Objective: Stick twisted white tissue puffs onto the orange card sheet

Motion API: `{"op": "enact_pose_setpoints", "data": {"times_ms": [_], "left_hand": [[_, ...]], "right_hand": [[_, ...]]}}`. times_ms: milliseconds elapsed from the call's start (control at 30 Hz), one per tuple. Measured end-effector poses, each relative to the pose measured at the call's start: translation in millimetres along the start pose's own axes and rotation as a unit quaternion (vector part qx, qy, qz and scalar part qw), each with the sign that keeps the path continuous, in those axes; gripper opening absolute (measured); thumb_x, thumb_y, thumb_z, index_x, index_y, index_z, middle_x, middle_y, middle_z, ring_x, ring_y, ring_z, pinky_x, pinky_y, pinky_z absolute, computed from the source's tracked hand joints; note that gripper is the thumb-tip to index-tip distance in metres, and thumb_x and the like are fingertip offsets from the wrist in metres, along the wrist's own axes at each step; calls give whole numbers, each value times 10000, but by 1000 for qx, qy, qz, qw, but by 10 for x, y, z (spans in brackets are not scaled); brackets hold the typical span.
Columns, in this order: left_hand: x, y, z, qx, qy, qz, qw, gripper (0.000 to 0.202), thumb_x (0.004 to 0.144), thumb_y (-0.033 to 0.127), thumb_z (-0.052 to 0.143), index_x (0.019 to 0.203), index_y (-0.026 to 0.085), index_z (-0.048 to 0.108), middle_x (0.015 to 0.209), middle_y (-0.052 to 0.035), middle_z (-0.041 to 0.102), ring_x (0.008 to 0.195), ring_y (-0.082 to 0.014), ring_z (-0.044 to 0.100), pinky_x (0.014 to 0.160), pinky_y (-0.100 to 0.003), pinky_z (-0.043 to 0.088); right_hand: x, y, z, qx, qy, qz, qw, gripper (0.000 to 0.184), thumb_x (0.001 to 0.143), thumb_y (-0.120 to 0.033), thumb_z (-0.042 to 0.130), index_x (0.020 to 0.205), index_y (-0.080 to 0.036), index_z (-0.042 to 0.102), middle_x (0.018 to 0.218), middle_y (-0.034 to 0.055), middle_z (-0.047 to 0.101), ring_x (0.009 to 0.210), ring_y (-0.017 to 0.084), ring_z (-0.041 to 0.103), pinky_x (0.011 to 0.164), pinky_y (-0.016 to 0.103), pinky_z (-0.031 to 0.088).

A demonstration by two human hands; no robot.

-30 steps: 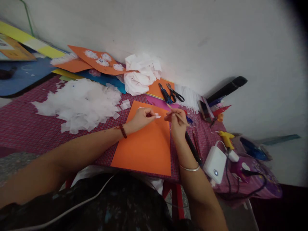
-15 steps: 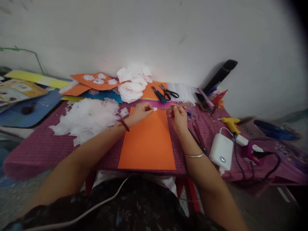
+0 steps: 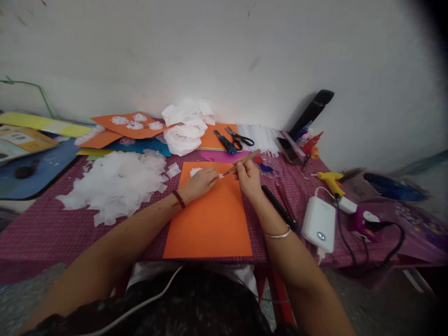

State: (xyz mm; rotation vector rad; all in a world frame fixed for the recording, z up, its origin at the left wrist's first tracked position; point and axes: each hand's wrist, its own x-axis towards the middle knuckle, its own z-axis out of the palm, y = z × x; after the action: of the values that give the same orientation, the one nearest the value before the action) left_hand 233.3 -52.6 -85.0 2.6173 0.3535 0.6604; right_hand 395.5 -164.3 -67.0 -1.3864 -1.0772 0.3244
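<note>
My left hand rests low over the orange sheet, fingers closed, with a small piece of white tissue paper at the fingertips. Between thumb and fingers, my right hand pinches a thin wooden-handled paintbrush. Its dark tip points down and left, meeting the tissue piece or very close to it. Behind my left hand, a white tissue clump shows on the sheet's upper part, partly hidden by the fingers.
Left of the sheet lies a heap of tissue squares. Scissors, a blue-handled cutter and crumpled white tissue are at the back. At right are a black pen, a white power bank and a yellow glue gun.
My hands have come lower and nearer the sheet. The brush tip has swung down to the tissue piece. A white clump now shows on the sheet behind my left hand.
</note>
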Motion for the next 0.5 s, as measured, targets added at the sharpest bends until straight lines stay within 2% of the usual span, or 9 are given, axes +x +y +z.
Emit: {"op": "enact_pose_setpoints", "data": {"times_ms": [300,500], "left_hand": [[25,9,18,42,-18,30,999,219,931,171,417,771,178,566,795,-55,574,782,-185,530,742,-301,403],[40,43,-5,12,-16,28,999,208,916,155,442,746,175,560,777,-55,564,764,-185,514,719,-300,373]], "right_hand": [[39,119,7,-15,-6,8,1000,300,912,-491,502,892,-207,594,643,-26,600,522,109,539,513,236,411],[38,132,13,-26,-16,-2,1000,295,910,-479,506,891,-201,604,651,-18,596,535,112,535,519,237,409]]}}
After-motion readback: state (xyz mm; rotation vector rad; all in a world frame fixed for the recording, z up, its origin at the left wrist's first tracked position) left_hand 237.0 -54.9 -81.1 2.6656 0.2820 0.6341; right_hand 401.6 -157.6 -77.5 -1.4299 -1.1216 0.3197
